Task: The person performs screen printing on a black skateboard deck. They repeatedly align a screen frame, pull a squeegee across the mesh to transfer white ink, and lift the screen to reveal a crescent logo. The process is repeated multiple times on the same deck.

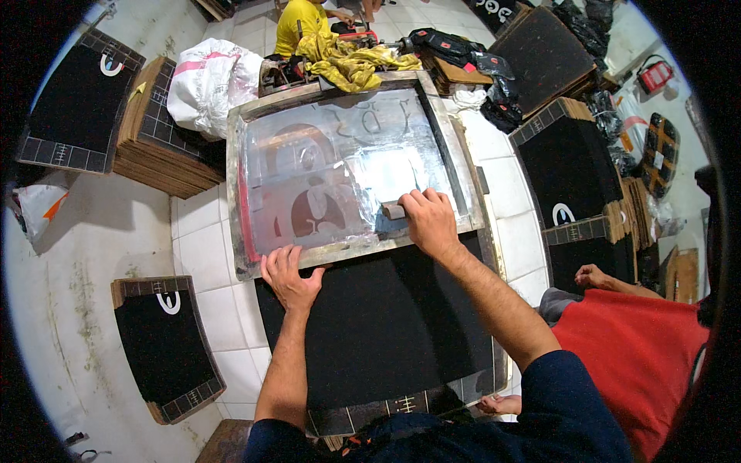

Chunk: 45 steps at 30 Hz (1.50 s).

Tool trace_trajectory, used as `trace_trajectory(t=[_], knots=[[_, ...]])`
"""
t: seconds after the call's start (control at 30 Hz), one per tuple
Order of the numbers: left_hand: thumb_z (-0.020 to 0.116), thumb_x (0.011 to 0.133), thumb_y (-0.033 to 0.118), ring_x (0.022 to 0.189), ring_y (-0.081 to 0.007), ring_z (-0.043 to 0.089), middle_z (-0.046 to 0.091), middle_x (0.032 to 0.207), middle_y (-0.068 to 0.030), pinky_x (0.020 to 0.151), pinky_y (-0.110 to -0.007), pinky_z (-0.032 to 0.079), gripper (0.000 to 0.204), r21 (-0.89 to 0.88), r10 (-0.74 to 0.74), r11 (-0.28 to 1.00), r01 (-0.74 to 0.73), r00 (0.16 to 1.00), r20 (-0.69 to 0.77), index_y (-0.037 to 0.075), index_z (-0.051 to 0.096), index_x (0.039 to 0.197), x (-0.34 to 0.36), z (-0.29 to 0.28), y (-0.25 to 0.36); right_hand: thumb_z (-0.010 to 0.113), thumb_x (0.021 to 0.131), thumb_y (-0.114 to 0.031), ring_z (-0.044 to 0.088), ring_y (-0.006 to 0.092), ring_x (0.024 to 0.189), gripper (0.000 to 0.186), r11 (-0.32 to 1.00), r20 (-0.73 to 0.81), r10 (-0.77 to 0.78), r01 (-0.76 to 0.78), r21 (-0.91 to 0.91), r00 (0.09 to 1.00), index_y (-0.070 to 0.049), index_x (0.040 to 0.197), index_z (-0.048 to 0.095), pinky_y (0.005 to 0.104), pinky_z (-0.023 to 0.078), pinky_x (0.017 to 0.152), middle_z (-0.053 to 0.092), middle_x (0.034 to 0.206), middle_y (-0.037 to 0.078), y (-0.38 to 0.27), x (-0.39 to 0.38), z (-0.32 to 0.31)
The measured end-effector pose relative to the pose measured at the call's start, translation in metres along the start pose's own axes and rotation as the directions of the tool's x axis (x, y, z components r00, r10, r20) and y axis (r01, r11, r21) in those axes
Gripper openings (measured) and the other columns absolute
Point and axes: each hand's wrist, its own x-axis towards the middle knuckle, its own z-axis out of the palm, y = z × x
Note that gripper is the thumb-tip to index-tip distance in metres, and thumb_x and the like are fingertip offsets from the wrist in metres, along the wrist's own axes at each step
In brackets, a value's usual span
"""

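A screen printing frame with a pale, glossy mesh lies ahead of me, with darker design shapes in its mesh. Its near edge overlaps a board covered in black fabric. At the frame's near left corner, my left hand grips the rim, fingers over the top and thumb toward the near side. On the near right of the mesh, my right hand is closed around a short brownish squeegee. Its fingers partly cover the squeegee, and dark ink shows beside it.
Boards with black fabric and a white print stand at left and right. A white sack and yellow cloth are at the far side. A person in a red shirt is close on my right; another in yellow is beyond.
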Motion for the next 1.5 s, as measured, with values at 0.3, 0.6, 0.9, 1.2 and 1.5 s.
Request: trace_trajectory(t=[0.3, 0.6, 0.9, 1.2, 1.5], knots=[[0.098, 0.055, 0.036, 0.099, -0.0307, 0.058, 0.066, 0.097, -0.0071, 0.088, -0.046, 0.045, 0.058, -0.116, 0.029, 0.993, -0.017, 0.994, 0.103, 0.008, 0.073, 0.099, 0.02, -0.027, -0.003, 0.072, 0.077, -0.002, 0.065, 0.0261, 0.099, 0.032, 0.997, 0.081, -0.011, 0.005, 0.075, 0.997, -0.014, 0.106, 0.066, 0.0453, 0.041, 0.086, 0.07, 0.098, 0.003, 0.015, 0.045, -0.026], [0.098, 0.058, 0.038, 0.099, -0.0271, 0.056, 0.063, 0.097, -0.005, 0.091, -0.044, 0.042, 0.058, -0.151, 0.01, 0.988, 0.012, 0.99, 0.144, 0.008, 0.073, 0.101, 0.022, -0.028, -0.004, 0.083, 0.078, -0.012, 0.067, 0.0253, 0.108, 0.036, 0.999, 0.317, -0.004, -0.012, 0.049, 0.948, -0.014, 0.111, 0.067, 0.0455, 0.041, 0.09, 0.074, 0.105, 0.004, 0.027, 0.056, -0.02], [0.099, 0.058, 0.037, 0.1, -0.0268, 0.056, 0.065, 0.098, -0.0046, 0.09, -0.045, 0.042, 0.056, -0.151, 0.005, 0.988, 0.021, 0.986, 0.165, 0.008, 0.074, 0.099, 0.025, -0.035, 0.0, 0.087, 0.075, -0.027, 0.072, 0.038, 0.097, 0.051, 0.999, 0.274, 0.036, -0.044, 0.021, 0.961, -0.012, 0.12, 0.07, 0.0504, 0.056, 0.081, 0.076, 0.101, 0.016, 0.071, 0.186, 0.032], [0.097, 0.06, 0.04, 0.1, -0.0271, 0.058, 0.065, 0.095, -0.0057, 0.091, -0.045, 0.042, 0.057, -0.153, 0.011, 0.988, 0.016, 0.984, 0.179, 0.007, 0.074, 0.099, 0.029, -0.043, 0.0, 0.072, 0.074, 0.005, 0.062, 0.0287, 0.101, 0.041, 0.998, 0.17, 0.023, -0.032, 0.054, 0.985, -0.011, 0.111, 0.067, 0.0438, 0.047, 0.091, 0.067, 0.103, 0.006, -0.014, -0.014, -0.043], [0.089, 0.069, 0.058, 0.104, -0.0244, 0.062, 0.071, 0.099, -0.0055, 0.104, -0.049, 0.035, 0.061, 0.008, 0.233, 0.972, -0.233, 0.967, -0.104, 0.012, 0.075, 0.105, 0.17, -0.171, 0.033, 0.078, 0.082, -0.056, 0.065, 0.0233, 0.073, 0.05, 0.96, -0.471, -0.262, 0.179, -0.214, 0.842, -0.008, 0.093, 0.072, 0.0385, 0.052, 0.062, 0.069, 0.082, 0.009, 0.001, 0.116, -0.155]])
